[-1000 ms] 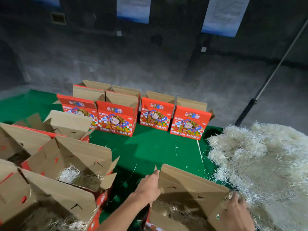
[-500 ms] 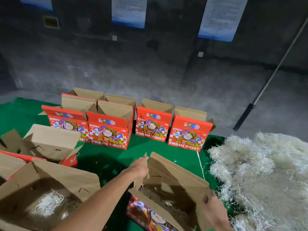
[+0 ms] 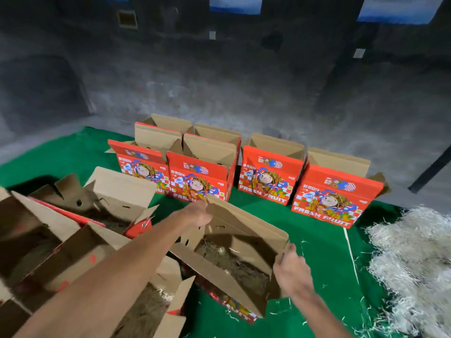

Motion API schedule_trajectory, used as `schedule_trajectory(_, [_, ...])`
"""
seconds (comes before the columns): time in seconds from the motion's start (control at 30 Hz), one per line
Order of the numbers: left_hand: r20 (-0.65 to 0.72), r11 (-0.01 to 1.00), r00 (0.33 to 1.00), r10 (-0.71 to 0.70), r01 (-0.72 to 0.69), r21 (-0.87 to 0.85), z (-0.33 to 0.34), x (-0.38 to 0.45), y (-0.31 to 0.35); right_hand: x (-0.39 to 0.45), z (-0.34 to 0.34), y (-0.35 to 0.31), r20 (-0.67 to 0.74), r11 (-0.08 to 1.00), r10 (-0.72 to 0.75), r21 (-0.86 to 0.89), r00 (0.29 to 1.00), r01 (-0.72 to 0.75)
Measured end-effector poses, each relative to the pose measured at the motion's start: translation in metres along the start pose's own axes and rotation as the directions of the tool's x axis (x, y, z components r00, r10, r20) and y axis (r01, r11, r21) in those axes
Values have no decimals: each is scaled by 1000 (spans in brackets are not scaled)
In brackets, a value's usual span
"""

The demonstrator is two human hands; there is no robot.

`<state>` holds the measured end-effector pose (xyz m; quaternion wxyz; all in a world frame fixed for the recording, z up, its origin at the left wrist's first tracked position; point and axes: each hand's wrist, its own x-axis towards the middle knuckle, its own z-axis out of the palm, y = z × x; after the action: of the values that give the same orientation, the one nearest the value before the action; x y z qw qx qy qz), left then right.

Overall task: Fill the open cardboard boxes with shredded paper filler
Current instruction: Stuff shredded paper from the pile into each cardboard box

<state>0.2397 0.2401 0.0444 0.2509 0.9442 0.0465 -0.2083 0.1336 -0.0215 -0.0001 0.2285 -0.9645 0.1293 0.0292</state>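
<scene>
An open red "FRESH FRUIT" cardboard box (image 3: 234, 254) is tilted in the middle of the green table, with shredded paper inside it. My left hand (image 3: 197, 214) grips the box's far left flap corner. My right hand (image 3: 291, 272) grips its right flap edge. A big heap of white shredded paper filler (image 3: 412, 259) lies at the right. Several open boxes holding filler (image 3: 114, 211) crowd the left side. A group of upright open red boxes (image 3: 268, 172) stands along the far edge; their insides are hidden.
The green table cover (image 3: 319, 252) carries loose paper strands near the heap. A dark pole (image 3: 432, 172) leans at the far right. Behind the table is a grey concrete wall with posted sheets.
The held box has moved forward and to the left, away from the heap, and tilted. Both hands kept their hold on its flaps. The view swung rightward over the left boxes.
</scene>
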Motion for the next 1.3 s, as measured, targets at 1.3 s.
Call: schedule_trajectory(1.3, [-468,882,852,236,14,472,-54,36,-34,78,70,-195,333,892,-283,437,899,118])
